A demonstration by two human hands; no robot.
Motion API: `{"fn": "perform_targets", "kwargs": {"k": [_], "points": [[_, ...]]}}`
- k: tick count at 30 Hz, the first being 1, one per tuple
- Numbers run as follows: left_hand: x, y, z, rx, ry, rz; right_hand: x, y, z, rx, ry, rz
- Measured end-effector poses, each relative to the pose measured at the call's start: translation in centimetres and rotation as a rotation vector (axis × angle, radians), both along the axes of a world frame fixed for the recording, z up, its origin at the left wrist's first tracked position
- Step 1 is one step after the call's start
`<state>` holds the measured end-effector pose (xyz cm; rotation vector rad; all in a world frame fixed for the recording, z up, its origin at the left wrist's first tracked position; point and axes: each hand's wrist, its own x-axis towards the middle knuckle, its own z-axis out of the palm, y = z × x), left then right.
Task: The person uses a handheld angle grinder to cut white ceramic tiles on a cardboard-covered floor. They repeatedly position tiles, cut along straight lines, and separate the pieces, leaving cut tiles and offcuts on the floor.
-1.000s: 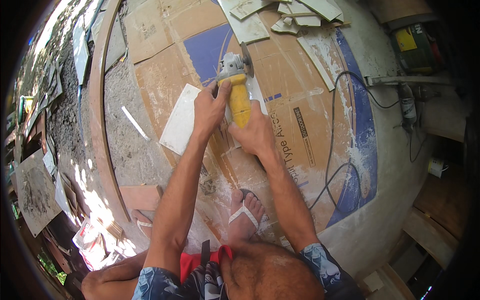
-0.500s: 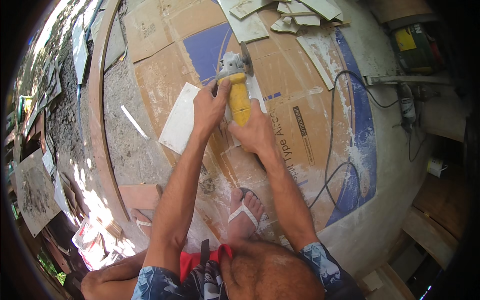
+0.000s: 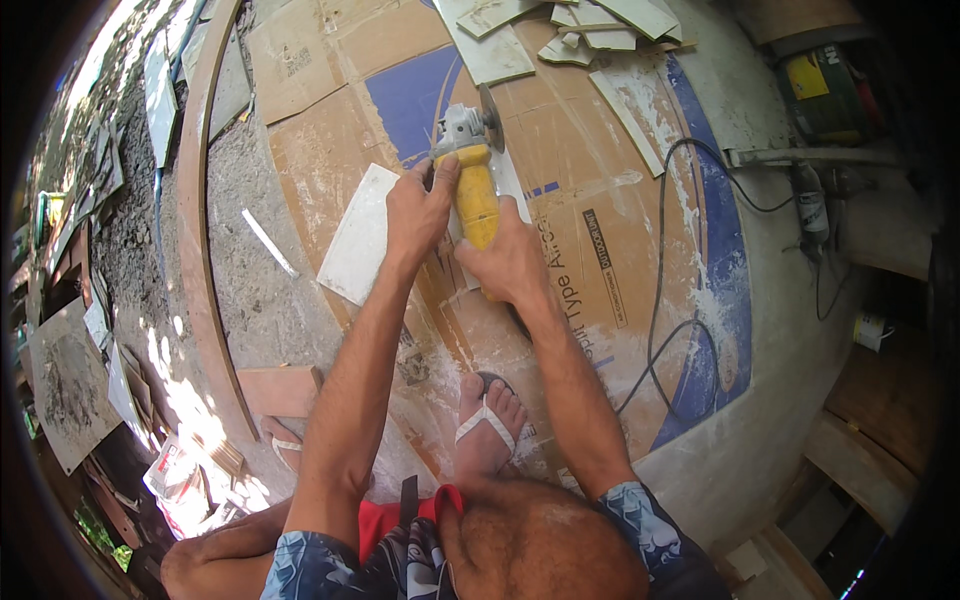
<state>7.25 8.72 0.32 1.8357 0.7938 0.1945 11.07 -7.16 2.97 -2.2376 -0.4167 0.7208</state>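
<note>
Makeshift workshop: grinder, tile scraps

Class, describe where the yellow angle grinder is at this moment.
In the head view, the yellow angle grinder is at upper middle, gripped by the left hand and right hand over the cardboard, right of a white tile.

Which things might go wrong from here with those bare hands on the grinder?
The left hand grips the grinder near its disc, so a kick might cut it. The sandalled foot on dusty cardboard may slip. The dark cord lies in loose loops and might snag.
</note>
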Motion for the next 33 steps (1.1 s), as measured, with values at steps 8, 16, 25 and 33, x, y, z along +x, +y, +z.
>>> {"fn": "perform_targets", "kwargs": {"k": [8,16,25,33], "points": [[-0.3,-0.2,-0.6,0.028,-0.010,0.010,-0.3,-0.3,0.0,-0.003,-0.013,-0.002],[-0.5,-0.5,-0.8,0.055,0.015,0.005,-0.5,-0.7,0.1,-0.006,-0.002,0.001],[-0.8,-0.9,-0.6,0.043,0.008,0.003,-0.7,-1.0,0.4,0.001,0.024,-0.002],[-1.1,-1.1,-0.9,0.074,0.001,0.002,-1.0,-1.4,0.2,-0.030,0.019,0.001]]}}
